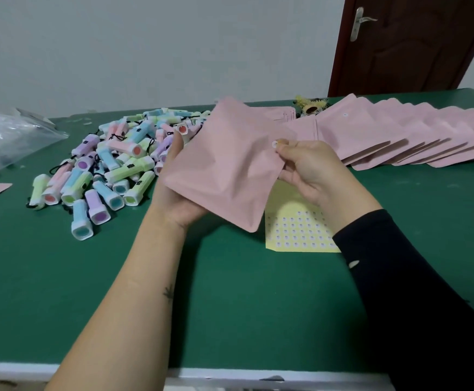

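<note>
The left hand cradles the pink pouch from beneath, its fingers curled round it to steady it just up-left of the yellow sticker sheet. The right hand pinches its edge at a round white sticker, probably pressing it down. The pouch is held cornerwise, with its long axis apparently slanting from lower left to upper right.

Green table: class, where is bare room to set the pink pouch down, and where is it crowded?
Bare green table lies between the forearms, from the sticker sheet to the near edge, and near left below the torch pile. Crowded: the far side, with the torches, clear bag and row of pouches.
</note>
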The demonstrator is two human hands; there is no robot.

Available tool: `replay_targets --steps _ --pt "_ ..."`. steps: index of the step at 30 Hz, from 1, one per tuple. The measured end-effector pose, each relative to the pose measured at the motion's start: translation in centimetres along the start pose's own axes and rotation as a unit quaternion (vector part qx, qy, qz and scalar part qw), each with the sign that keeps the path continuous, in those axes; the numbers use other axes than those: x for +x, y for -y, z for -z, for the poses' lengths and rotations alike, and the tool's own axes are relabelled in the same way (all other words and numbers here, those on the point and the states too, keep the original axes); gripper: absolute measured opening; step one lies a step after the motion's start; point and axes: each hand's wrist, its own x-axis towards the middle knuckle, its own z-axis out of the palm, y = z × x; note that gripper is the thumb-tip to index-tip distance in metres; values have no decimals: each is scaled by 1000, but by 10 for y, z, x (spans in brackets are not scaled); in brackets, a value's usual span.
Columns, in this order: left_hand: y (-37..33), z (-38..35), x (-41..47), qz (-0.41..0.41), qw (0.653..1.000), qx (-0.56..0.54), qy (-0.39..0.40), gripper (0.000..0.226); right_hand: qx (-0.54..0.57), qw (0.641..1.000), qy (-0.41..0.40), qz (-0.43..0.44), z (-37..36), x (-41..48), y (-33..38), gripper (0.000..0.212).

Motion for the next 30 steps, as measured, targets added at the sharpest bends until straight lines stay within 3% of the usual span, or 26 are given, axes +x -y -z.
replay_targets --steps 4,6,10,14,16,25,30 --pt "-9 11 -6 22 999 27 38 43 -112 991 79 3 0 -4 0 12" --pt "-9 15 -3 10 998 61 6 28 -153 983 106 0 -2 -6 -1 12" --pt "-9 11 -3 18 994 106 -1 35 -254 960 114 42 -7 -12 -1 12" --pt "-13 16 -2 9 994 105 -35 33 -476 859 86 167 -8 -17 2 16" --pt "-13 16 -1 12 994 106 -33 32 -525 825 83 191 -9 -17 2 13" --pt "-9 11 -1 -9 991 130 14 46 -598 758 47 256 -12 -15 -3 11" --pt "-8 9 -1 -13 992 121 17 47 -599 748 37 282 -13 -12 -7 10"
